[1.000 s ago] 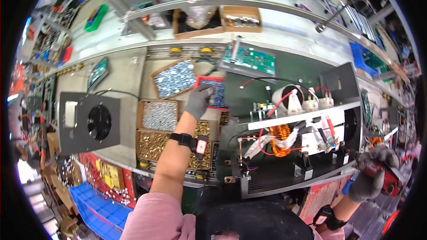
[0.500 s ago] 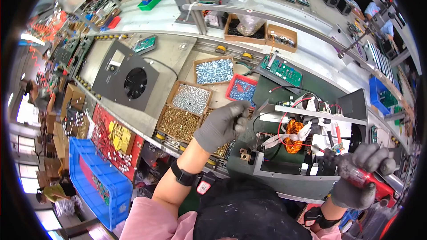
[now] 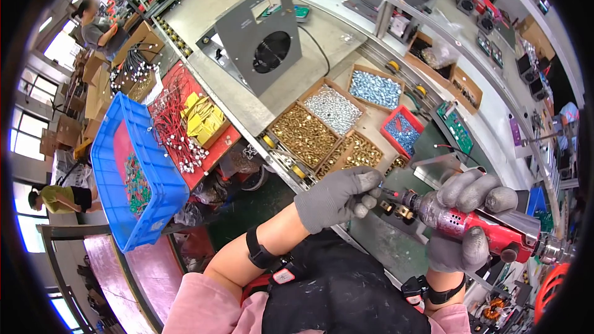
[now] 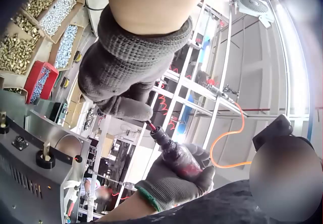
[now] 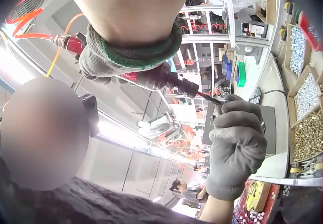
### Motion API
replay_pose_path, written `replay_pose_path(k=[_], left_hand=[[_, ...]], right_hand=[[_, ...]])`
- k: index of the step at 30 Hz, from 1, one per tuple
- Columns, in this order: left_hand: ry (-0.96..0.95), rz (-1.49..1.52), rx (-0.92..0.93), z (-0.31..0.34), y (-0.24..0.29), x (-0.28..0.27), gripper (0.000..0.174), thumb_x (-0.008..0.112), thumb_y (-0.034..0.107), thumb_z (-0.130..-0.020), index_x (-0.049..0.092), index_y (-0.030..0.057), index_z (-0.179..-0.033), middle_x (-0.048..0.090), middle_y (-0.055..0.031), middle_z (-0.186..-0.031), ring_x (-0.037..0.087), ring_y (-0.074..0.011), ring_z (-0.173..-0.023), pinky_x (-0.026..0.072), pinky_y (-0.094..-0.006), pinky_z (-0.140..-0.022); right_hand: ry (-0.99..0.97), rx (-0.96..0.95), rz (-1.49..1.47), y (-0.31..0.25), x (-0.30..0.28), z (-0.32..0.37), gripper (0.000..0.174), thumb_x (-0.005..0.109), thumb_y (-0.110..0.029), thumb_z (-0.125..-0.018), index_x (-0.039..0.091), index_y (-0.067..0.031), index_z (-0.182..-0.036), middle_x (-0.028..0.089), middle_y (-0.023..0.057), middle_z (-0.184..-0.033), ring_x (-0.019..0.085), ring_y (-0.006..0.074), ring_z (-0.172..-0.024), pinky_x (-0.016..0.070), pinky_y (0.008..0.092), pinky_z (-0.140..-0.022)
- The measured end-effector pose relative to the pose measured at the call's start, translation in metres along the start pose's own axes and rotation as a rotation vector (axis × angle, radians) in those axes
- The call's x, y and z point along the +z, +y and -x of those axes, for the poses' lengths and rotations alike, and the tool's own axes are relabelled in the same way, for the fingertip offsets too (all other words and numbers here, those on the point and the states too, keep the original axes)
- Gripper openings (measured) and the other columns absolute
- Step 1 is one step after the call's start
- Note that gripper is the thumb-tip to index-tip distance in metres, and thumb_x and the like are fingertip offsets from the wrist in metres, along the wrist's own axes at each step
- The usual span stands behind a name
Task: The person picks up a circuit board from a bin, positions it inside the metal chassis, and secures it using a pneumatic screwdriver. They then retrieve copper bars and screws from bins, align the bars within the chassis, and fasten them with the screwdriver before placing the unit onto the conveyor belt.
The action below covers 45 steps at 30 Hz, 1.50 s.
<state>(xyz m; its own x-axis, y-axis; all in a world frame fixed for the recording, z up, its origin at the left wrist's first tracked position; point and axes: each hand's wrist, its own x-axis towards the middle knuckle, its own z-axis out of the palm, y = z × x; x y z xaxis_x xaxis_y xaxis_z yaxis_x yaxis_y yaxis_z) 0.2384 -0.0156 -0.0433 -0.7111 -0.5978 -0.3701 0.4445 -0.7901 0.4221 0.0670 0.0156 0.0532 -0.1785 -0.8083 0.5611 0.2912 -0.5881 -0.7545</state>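
Now the grey-gloved left hand (image 3: 334, 203), apart from the tool half a second ago, pinches with curled fingers at the slim metal bit (image 5: 207, 98); whether a screw sits there is unclear. Opposite, the grey-gloved right hand (image 4: 167, 184) wraps the red power driver (image 3: 492, 232); work seems shifted to its tip.

Workbench (image 3: 210, 9): fan panel (image 3: 255, 40), cardboard fastener boxes (image 3: 320, 119), red bin (image 3: 413, 119).

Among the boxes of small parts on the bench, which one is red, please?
The box holding darker blue parts: its walls are red, while the neighbouring boxes have brown walls.
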Motion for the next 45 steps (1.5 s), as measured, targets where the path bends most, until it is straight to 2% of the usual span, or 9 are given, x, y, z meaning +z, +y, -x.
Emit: replay_pose_path(k=[3,4,8,11,15,26,35,37,45], left_hand=[[-0.043,0.105,-0.029,0.014,0.025,-0.023,0.019,0.047,0.018,-0.096,0.051,0.0012,-0.104,0.057,-0.0063,-0.08,0.057,-0.0107,-0.061,0.0487,-0.0221,-0.052],[-0.072,0.156,-0.042,0.016,0.032,-0.035,0.019,0.047,0.018,-0.096,0.05,0.0014,-0.105,0.059,-0.0081,-0.08,0.059,-0.0127,-0.061,0.0503,-0.0244,-0.051],[-0.052,0.231,-0.081,0.031,0.068,-0.06,0.022,0.048,0.021,-0.095,0.051,0.0015,-0.105,0.059,-0.0074,-0.078,0.059,-0.0143,-0.061,0.0511,-0.0247,-0.053],[-0.078,0.229,-0.081,0.037,0.086,-0.075,0.019,0.051,0.023,-0.095,0.051,0.0044,-0.1,0.057,-0.0058,-0.076,0.059,-0.0136,-0.062,0.047,-0.024,-0.05],[-0.038,0.153,-0.107,0.037,0.1,-0.083,0.011,0.052,0.02,-0.093,0.049,0.0096,-0.089,0.055,-0.0043,-0.071,0.049,-0.0095,-0.054,0.0353,-0.0221,-0.045],[-0.086,0.257,-0.099,0.037,0.111,-0.101,0.023,0.049,0.013,-0.089,0.053,0.0027,-0.11,0.063,-0.0075,-0.078,0.057,-0.0113,-0.056,0.0431,-0.021,-0.046],[-0.11,0.174,-0.078,0.027,0.103,-0.094,0.019,0.048,0.02,-0.096,0.052,0.0024,-0.102,0.055,-0.0036,-0.079,0.058,-0.009,-0.061,0.0465,-0.0195,-0.044],[-0.109,0.21,-0.097,0.026,0.102,-0.093,0.017,0.048,0.019,-0.096,0.051,0.003,-0.102,0.055,-0.0037,-0.079,0.058,-0.0091,-0.061,0.0471,-0.0195,-0.044],[-0.099,0.31,-0.135,0.032,0.101,-0.092,0.014,0.049,0.02,-0.095,0.05,0.0062,-0.096,0.054,-0.0031,-0.077,0.052,-0.0096,-0.057,0.0443,-0.0202,-0.044]], right_hand=[[-0.009,0.029,0.037,0.017,0.037,-0.003,0.038,0.069,-0.026,-0.073,0.047,-0.0115,-0.102,0.044,0.0047,-0.081,0.044,0.0181,-0.069,0.0399,0.03,-0.061],[0.05,-0.013,0.109,0.024,0.049,-0.007,0.041,0.075,-0.027,-0.073,0.042,-0.0111,-0.093,0.05,0.0062,-0.076,0.054,0.0216,-0.064,0.051,0.0345,-0.056],[0.028,-0.035,0.146,0.049,0.095,-0.015,0.041,0.074,-0.028,-0.075,0.042,-0.0125,-0.094,0.049,0.0053,-0.076,0.054,0.0205,-0.063,0.05,0.0321,-0.053],[-0.051,0.046,0.11,0.061,0.114,-0.018,0.038,0.071,-0.026,-0.073,0.048,-0.0126,-0.099,0.047,0.005,-0.079,0.048,0.0187,-0.071,0.0422,0.0297,-0.062],[-0.068,0.058,0.135,0.074,0.13,-0.023,0.037,0.071,-0.027,-0.073,0.048,-0.0128,-0.099,0.048,0.0048,-0.079,0.048,0.0185,-0.07,0.0426,0.0299,-0.063],[-0.046,0.043,0.131,0.09,0.135,-0.033,0.039,0.069,-0.029,-0.074,0.05,-0.0128,-0.103,0.047,0.0043,-0.081,0.048,0.0186,-0.071,0.0431,0.0304,-0.063],[-0.068,-0.006,0.176,0.084,0.132,-0.033,0.034,0.067,-0.023,-0.074,0.048,-0.0124,-0.101,0.048,0.0052,-0.08,0.048,0.0186,-0.069,0.043,0.0302,-0.061],[-0.026,-0.018,0.175,0.083,0.132,-0.033,0.038,0.073,-0.025,-0.077,0.04,-0.0125,-0.092,0.049,0.0061,-0.078,0.054,0.0204,-0.064,0.0506,0.0318,-0.052],[-0.131,-0.004,0.237,0.089,0.135,-0.028,0.033,0.07,-0.016,-0.079,0.041,-0.0108,-0.095,0.051,0.0086,-0.082,0.054,0.0222,-0.063,0.0517,0.0339,-0.06]])
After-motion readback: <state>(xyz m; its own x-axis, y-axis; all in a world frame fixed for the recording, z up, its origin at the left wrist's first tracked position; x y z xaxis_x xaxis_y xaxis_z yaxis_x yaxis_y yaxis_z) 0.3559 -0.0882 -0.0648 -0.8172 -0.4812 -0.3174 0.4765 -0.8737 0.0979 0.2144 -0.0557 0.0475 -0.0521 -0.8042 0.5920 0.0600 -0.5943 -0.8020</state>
